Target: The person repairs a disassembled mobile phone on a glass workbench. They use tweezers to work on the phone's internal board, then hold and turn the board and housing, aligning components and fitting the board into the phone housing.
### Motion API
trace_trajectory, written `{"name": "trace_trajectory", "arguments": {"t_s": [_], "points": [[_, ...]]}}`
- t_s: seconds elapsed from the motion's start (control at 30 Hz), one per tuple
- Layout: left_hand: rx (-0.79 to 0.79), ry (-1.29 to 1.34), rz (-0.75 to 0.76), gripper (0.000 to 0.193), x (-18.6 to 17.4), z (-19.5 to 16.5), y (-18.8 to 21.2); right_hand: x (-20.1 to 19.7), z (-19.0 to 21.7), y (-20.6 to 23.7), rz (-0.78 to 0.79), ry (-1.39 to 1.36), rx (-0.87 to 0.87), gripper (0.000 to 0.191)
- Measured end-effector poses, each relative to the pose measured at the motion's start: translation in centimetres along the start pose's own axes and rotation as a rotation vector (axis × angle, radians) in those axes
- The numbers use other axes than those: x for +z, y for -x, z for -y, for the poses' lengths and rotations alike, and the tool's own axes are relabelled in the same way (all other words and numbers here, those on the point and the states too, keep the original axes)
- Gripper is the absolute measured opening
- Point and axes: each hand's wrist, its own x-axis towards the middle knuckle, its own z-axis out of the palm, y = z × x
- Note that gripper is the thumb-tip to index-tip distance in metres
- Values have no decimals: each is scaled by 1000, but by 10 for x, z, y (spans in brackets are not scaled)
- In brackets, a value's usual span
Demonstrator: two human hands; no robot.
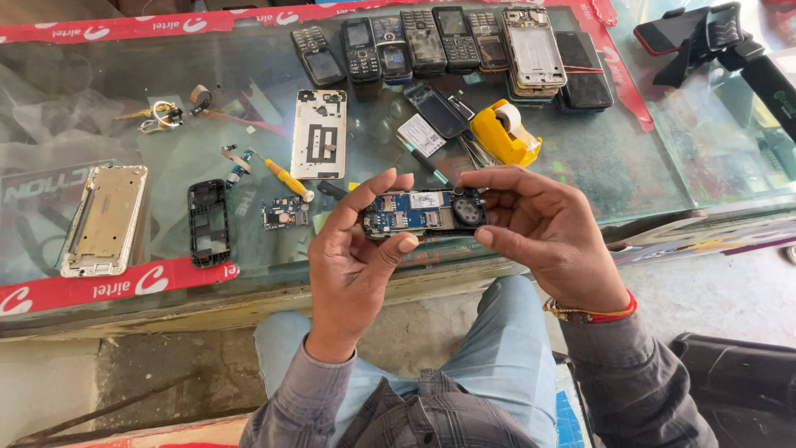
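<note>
Both my hands hold an opened phone body (424, 212) level above the near edge of the glass counter (630, 166). Its blue circuit board faces up, with a round black speaker at its right end. My left hand (355, 261) grips the left end, thumb on the lower edge and fingers over the top. My right hand (539, 228) pinches the right end beside the speaker.
A row of several keypad phones (398, 46) lies at the counter's far side. A yellow tape dispenser (504, 133), a white back plate (319, 134), a yellow-handled screwdriver (288, 179), a small circuit board (284, 213), a black phone frame (208, 222) and a gold phone chassis (105, 220) lie around.
</note>
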Motion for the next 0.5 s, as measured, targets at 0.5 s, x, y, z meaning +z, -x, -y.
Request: {"name": "trace_trajectory", "arguments": {"t_s": [0.5], "points": [[-7, 46, 11, 60, 5, -12, 4, 14, 9, 16, -34, -74, -89, 54]]}}
